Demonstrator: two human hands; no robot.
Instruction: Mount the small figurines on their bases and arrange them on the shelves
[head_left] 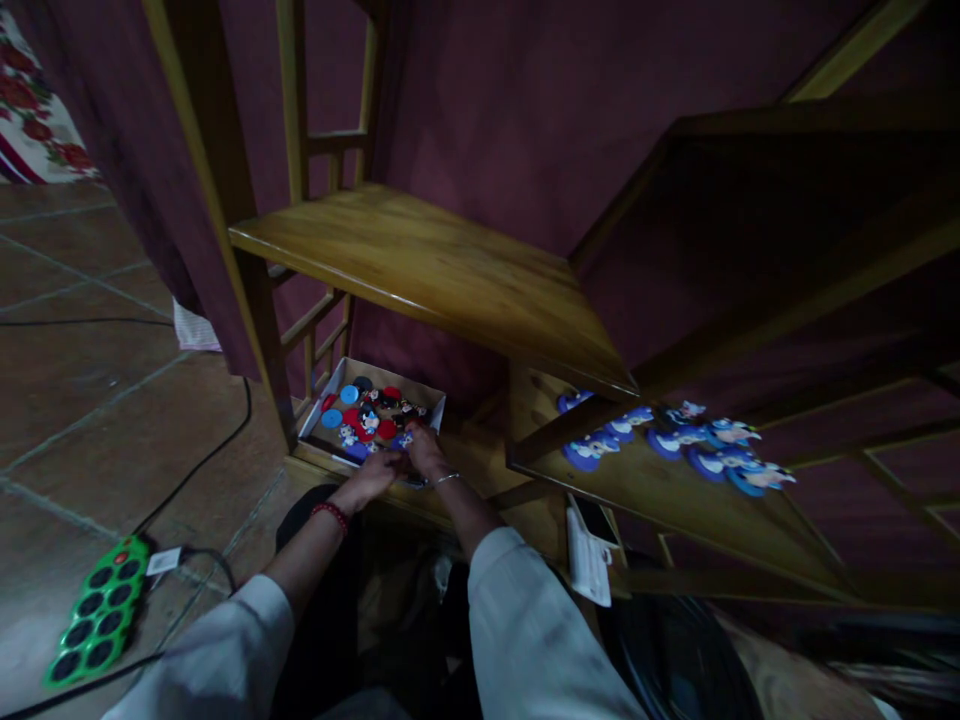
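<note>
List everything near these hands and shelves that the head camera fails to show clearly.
- Head view: whether the left hand or right hand grips anything; fingertips too small and dark.
- Head view: fine details of the pieces in the box; too small and blurred.
- Head view: parts of some figures on the shelf; a wooden bar covers them.

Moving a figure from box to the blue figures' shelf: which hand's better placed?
Right, I'd say. The right hand reaches into the box and is nearer the shelf holding the blue figures. The left hand, at the box's near side, would likely have to cross it.
</note>
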